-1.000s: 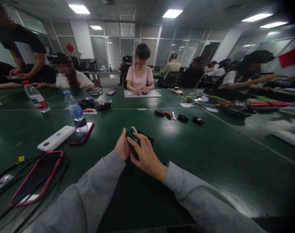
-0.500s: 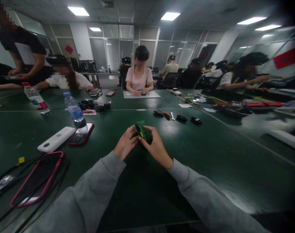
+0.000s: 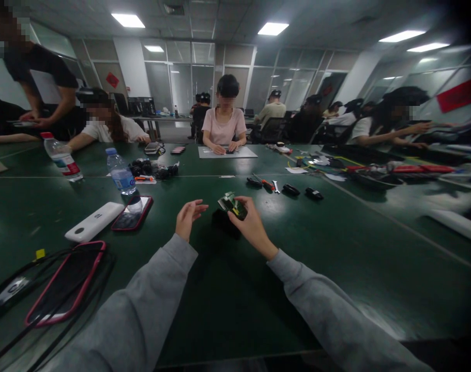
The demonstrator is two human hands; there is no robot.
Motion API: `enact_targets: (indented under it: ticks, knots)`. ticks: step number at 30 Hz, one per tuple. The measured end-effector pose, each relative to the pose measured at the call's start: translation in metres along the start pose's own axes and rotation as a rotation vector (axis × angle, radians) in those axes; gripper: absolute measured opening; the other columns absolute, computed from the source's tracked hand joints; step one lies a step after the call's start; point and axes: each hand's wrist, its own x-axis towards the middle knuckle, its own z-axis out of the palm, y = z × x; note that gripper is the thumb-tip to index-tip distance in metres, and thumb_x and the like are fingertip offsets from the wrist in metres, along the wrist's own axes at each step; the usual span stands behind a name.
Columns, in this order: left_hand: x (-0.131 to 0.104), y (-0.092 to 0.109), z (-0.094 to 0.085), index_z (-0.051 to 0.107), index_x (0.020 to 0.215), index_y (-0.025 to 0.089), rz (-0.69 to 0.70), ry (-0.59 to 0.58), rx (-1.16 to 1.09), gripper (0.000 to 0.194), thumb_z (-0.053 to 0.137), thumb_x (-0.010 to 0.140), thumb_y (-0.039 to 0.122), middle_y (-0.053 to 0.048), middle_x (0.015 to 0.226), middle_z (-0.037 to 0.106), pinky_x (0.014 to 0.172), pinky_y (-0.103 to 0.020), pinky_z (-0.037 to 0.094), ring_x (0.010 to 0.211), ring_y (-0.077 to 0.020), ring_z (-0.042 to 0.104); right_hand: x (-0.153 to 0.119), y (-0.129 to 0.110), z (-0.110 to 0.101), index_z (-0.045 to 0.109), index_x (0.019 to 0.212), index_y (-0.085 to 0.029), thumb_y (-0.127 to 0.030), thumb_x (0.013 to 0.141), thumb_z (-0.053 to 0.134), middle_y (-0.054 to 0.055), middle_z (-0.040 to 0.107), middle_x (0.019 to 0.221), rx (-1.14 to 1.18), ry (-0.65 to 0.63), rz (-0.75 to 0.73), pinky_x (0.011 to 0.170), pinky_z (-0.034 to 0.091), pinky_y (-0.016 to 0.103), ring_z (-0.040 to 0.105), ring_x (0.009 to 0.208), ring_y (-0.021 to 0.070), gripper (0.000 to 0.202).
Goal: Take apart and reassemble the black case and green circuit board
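Observation:
My right hand [image 3: 249,225] holds a small green circuit board [image 3: 231,204] lifted above the dark green table [image 3: 336,243]. Its fingers grip the board from the right side. My left hand [image 3: 187,217] hovers a little to the left of the board with fingers loosely apart and nothing in it. A dark part [image 3: 223,221] lies on the table just below the board, partly hidden in shadow. Both arms wear grey sleeves.
On the left lie a white power bank [image 3: 93,221], a red-cased phone [image 3: 132,213], a pink-cased phone [image 3: 64,281] with black cables, and two water bottles [image 3: 120,172]. Small tools and black parts [image 3: 284,187] lie beyond my hands. Several people sit around the table.
The board rose off the table in both hands. My left hand then let go and drew back to the left; my right hand alone keeps the board.

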Motion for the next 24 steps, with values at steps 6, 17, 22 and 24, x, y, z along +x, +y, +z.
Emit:
enact_targets:
  ticks: [6,17,22,24]
  knots:
    - [0.011,-0.015,-0.012,0.065,0.090,0.018,-0.026,0.031,0.037,0.026,0.057,0.077,0.039,-0.007,0.085,0.070,0.070,-0.024,0.042,0.080,-0.0155,0.062,-0.002,-0.001,0.002,0.049,0.111,-0.020,-0.026,0.076,0.057,0.006,0.056,0.108,-0.109,-0.136,-0.031,0.087,0.043,0.033,0.055,0.098,0.0194,0.036]
    - [0.011,-0.020,-0.013,0.065,0.091,0.018,-0.084,-0.006,0.021,0.029,0.060,0.075,0.042,-0.006,0.082,0.069,0.067,-0.024,0.043,0.075,-0.0138,0.062,0.002,0.003,-0.002,0.053,0.112,-0.021,-0.024,0.074,0.060,0.006,0.057,0.111,-0.202,-0.229,-0.093,0.090,0.041,0.037,0.054,0.103,0.0214,0.038]
    - [0.012,-0.020,-0.013,0.065,0.091,0.018,-0.070,-0.027,0.038,0.029,0.059,0.076,0.041,-0.006,0.081,0.069,0.065,-0.023,0.042,0.072,-0.0139,0.062,-0.001,0.004,-0.001,0.052,0.113,-0.021,-0.024,0.076,0.060,0.005,0.056,0.112,-0.182,-0.249,-0.121,0.091,0.041,0.036,0.053,0.104,0.0204,0.038]
    - [0.012,-0.021,-0.013,0.065,0.092,0.017,-0.048,-0.042,0.061,0.031,0.057,0.076,0.042,-0.006,0.082,0.069,0.064,-0.023,0.042,0.072,-0.0143,0.061,-0.003,0.004,-0.001,0.052,0.113,-0.021,-0.024,0.076,0.061,0.006,0.056,0.111,-0.199,-0.265,-0.138,0.090,0.041,0.037,0.053,0.103,0.0208,0.039]
